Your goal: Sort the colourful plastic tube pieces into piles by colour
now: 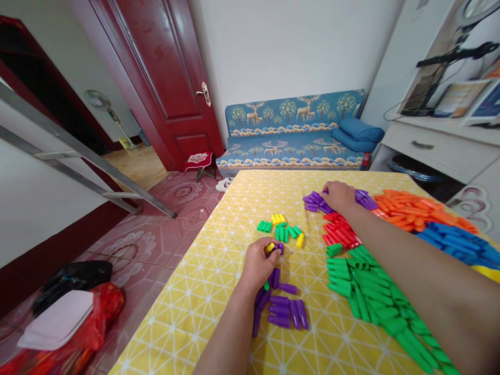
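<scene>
My left hand (261, 260) is closed round several small caps, purple (279, 248) and yellow (269, 248), over the yellow patterned table (219, 250). Just below it lie loose purple caps (285, 312); beyond it are small groups of green caps (282, 233) and yellow caps (278, 219). My right hand (339, 197) reaches onto a pile of purple caps (315, 202) at the far side, fingers bent down; its fingertips are hidden, and what they hold cannot be made out. Red caps (339, 230) lie just nearer than that hand.
Green caps (375, 286) spread under my right forearm. Orange caps (417, 208), blue caps (457, 242) and yellow ones (488, 272) lie to the right. A blue sofa (285, 148) stands beyond the table, a white cabinet (441, 148) at the right.
</scene>
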`<state>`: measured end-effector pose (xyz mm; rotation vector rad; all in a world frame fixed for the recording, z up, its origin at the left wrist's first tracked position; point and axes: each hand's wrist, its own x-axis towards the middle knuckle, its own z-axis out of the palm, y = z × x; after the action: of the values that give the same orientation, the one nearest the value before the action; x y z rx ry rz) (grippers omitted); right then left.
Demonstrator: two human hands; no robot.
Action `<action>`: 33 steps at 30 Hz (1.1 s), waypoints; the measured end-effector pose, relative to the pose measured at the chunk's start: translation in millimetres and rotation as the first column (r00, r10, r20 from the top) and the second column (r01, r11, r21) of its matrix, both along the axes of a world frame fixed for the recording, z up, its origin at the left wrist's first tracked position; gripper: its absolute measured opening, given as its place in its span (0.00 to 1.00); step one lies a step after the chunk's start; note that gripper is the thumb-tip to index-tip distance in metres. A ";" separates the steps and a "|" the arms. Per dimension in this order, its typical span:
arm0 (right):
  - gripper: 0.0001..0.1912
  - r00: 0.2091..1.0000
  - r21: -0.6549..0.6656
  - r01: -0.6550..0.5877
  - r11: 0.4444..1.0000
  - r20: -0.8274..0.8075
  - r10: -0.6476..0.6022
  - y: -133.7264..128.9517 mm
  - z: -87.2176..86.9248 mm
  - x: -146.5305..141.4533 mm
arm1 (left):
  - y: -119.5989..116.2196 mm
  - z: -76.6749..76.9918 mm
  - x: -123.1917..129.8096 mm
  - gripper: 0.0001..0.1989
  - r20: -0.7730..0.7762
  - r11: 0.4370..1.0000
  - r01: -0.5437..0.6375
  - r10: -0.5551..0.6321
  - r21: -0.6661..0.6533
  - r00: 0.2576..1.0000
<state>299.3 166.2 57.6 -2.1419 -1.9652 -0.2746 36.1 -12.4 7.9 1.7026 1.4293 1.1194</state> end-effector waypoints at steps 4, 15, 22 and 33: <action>0.17 1.000 -0.071 -0.013 0.997 0.023 0.015 -5.7 0.5 -3.4 | 0.4 -0.4 -0.6 0.09 -0.003 1.000 0.005 -0.005 0.004 1.000; 0.18 0.885 0.013 -0.400 0.917 -0.256 0.389 -68.7 -14.4 -85.0 | 3.0 -7.2 -1.0 0.08 0.084 0.997 0.025 -0.031 0.067 0.996; 0.16 0.757 0.022 -0.566 0.824 -0.382 0.529 -133.0 -40.0 -137.7 | 2.0 -0.5 -7.6 0.21 0.523 0.992 -0.093 0.037 0.081 0.851; 0.23 0.402 0.082 -0.897 0.434 -0.259 0.878 -284.2 -33.2 -154.1 | 4.3 36.3 -72.0 0.27 0.891 0.999 0.022 0.011 -0.023 0.453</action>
<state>145.2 -118.0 24.4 -0.7558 -2.6062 0.2806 -35.9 -8.1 44.1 0.7660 0.7061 1.6258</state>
